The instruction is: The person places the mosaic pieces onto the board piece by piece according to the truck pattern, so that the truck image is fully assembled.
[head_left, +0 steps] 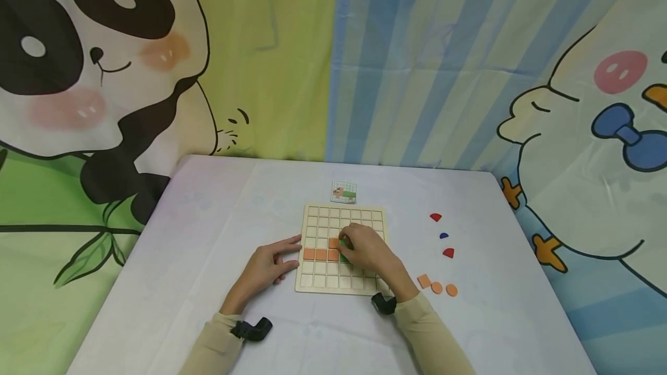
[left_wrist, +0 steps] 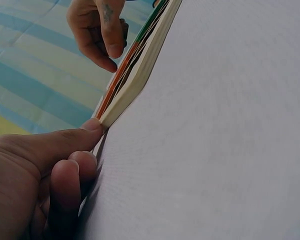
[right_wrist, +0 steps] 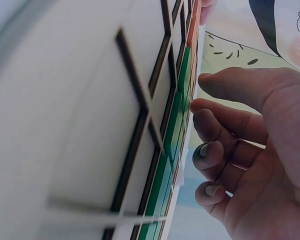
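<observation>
A pale wooden grid board (head_left: 319, 280) lies on the table. Orange squares (head_left: 309, 254) form a row in its cells, with one more orange square (head_left: 333, 243) above the row. Green pieces (right_wrist: 176, 117) fill cells beside the orange ones, mostly hidden by the right hand in the head view. My left hand (head_left: 264, 266) touches the board's left edge with thumb and fingertips. Over the middle of the board is my right hand (head_left: 366, 249), its index fingertip at the green pieces. In the right wrist view its thumb and index stand apart, with nothing seen between them.
Behind the board lies a small picture card (head_left: 344, 192). Loose pieces lie to the right: two red wedges (head_left: 435, 217), a blue half circle (head_left: 444, 235), an orange square (head_left: 424, 280) and two orange discs (head_left: 436, 287). Printed curtains (head_left: 417, 62) hang behind the white table (head_left: 208, 213).
</observation>
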Available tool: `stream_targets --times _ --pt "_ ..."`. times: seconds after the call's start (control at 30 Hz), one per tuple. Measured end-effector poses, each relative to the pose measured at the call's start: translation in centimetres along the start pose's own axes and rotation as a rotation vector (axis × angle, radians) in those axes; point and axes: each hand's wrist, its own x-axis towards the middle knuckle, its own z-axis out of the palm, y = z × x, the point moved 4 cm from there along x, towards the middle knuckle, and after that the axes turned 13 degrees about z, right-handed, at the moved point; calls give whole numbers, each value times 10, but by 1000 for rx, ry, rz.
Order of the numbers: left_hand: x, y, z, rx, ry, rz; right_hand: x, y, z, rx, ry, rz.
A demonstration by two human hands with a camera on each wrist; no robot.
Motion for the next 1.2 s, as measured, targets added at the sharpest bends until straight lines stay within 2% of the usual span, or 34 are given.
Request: stream_targets --times 0.27,0.5,0.63,0.8,1.2 --pt "0 0 -1 0 -6 7 -15 19 -7 25 26 46" --pt "0 -1 -1 8 4 5 -32 46 -16 60 53 155" --pt "0 -2 0 3 -3 4 -46 62 -23 69 66 224" --pt "-1 -1 0 5 -3 11 -64 82 -29 59 101 268" --pt "0 -1 0 -3 0 1 -112 124 -31 48 112 404"
